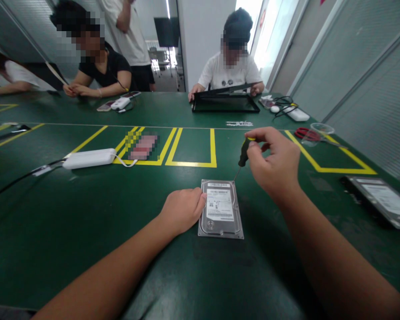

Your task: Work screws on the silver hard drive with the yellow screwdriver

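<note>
**Office-Style Room, Workshop-Style Table**

It's an office-like room at bench work! Yellow tape (pixel 213 149) marks out bays on the long green table (pixel 86 231), with a hard drive (pixel 220 229) and a screwdriver (pixel 243 153) right up front. A seated person (pixel 213 73) works opposite. Slatted partitions (pixel 370 84) line the right, and beyond the opening: a dark screen (pixel 166 32) and chairs (pixel 160 57)!

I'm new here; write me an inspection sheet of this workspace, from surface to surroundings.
Surface: green table with yellow tape outlines.
Job's things: hard drive lying label up; screwdriver, tip at the drive's far right corner.
Clutter: second hard drive at right; clear plastic container beyond it.
Hands: left hand touches the drive's left edge; right hand holds the screwdriver.
Cables: black cable and white cable at opposite ends of a white power block.
Surroundings: people across the table, one with a black-framed panel.
</note>
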`<state>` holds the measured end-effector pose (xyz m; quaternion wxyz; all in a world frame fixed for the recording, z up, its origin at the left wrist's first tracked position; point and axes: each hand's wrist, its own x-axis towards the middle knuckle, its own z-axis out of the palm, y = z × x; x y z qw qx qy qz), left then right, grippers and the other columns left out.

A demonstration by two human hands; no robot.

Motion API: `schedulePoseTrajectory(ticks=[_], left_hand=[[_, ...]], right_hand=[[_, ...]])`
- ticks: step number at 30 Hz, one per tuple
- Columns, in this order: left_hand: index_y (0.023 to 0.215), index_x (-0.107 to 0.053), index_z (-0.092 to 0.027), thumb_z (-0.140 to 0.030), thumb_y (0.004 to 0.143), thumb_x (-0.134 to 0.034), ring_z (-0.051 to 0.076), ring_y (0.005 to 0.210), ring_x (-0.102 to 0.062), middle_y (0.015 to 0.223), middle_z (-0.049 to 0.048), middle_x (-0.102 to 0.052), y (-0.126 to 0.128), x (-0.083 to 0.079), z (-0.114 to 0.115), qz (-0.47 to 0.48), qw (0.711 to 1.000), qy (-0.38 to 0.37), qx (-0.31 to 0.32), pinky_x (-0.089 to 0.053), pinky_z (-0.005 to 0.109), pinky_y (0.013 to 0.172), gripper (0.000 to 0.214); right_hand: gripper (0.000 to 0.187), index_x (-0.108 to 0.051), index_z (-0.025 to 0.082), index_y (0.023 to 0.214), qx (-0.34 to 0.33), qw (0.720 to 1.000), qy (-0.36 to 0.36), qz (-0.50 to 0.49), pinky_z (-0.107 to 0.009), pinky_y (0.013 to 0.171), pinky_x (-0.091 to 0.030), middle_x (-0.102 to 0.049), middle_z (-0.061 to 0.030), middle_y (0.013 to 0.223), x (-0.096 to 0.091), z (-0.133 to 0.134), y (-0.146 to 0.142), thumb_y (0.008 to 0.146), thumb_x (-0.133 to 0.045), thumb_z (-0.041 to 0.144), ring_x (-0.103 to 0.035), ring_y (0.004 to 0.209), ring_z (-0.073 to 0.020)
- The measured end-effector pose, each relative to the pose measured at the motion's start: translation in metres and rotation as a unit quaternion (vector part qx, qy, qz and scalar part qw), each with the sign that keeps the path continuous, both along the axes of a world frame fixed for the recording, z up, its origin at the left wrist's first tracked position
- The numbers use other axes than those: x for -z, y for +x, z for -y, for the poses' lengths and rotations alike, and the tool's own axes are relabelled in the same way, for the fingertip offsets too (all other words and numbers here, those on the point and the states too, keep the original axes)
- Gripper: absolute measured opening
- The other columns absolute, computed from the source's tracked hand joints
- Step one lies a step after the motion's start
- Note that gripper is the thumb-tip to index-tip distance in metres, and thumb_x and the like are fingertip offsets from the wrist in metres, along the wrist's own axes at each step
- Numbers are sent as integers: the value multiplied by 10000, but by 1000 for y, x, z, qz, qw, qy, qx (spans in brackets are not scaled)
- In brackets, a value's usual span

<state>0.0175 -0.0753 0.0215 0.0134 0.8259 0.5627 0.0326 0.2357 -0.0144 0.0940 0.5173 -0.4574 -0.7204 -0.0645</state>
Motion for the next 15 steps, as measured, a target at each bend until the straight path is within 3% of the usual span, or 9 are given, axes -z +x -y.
schedulePoseTrajectory(ticks=[6, 12, 15], left_hand=[[883, -583, -204, -400, 1052, -226, 242, 766, -689, 854, 52, -712, 0, 0, 0, 5, 1000, -3, -2, -450, 330, 642, 441], [881, -588, -201, -396, 1052, -225, 246, 767, -686, 846, 57, -706, 0, -1, 0, 4, 1000, -4, -1, -448, 334, 636, 447], [873, -586, -203, -400, 1052, -222, 249, 759, -685, 835, 55, -703, 0, -1, 0, 5, 1000, -1, 0, -446, 337, 628, 451]], right_hand=[[116, -648, 191, 881, -1, 1000, 23, 17, -332, 674, -462, -643, -49, 900, -1, -2, 0, 829, -681, 290, -591, 795, -189], [153, -656, 184, 956, -6, 1000, 5, -8, -328, 666, -465, -687, -28, 879, 0, -2, 0, 816, -594, 178, -602, 730, -170], [117, -655, 190, 935, -13, 1000, 1, -5, -330, 659, -465, -675, -38, 893, -1, -1, 0, 839, -595, 219, -602, 756, -180]])
